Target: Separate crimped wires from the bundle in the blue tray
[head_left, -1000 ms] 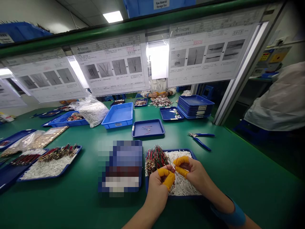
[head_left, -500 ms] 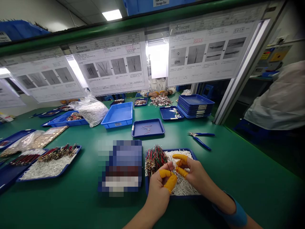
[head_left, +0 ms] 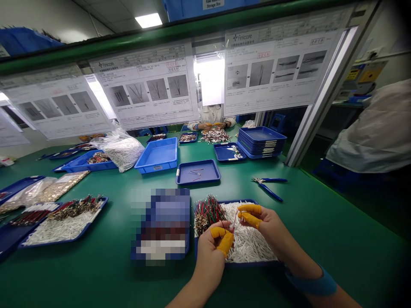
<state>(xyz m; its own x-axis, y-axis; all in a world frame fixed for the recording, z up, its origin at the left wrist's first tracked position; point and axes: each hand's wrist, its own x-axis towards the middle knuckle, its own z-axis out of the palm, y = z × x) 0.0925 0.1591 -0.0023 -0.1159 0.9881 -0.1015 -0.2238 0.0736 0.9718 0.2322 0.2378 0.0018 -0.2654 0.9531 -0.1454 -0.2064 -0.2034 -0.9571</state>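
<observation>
Over the tray of white tubes, my left hand (head_left: 213, 246), with yellow finger cots on its thumb and finger, pinches a small set of thin wires (head_left: 224, 222), one of them dark. My right hand (head_left: 261, 220), also in yellow finger cots, is closed at its fingertips on the upper end of a thin, pale reddish strand that runs down to the left hand; it looks like one of the wires. Beneath both hands lie many short white tubes (head_left: 253, 246) in a blue tray (head_left: 224, 263). A dense bundle of red, green and black wires (head_left: 208, 214) fills that tray's left side.
Blue-handled pliers (head_left: 269, 188) lie to the right. A small blue tray (head_left: 198, 173) with a few wires stands ahead, near a larger blue bin (head_left: 157, 156) and stacked trays (head_left: 261, 141). A blurred-out tray (head_left: 162, 226) is at left. Across the table sits a co-worker (head_left: 212, 117).
My right hand has drawn its fingers closer together and shifted slightly right, away from the left hand. A pale strand now shows between the hands. The left hand keeps its pinch.
</observation>
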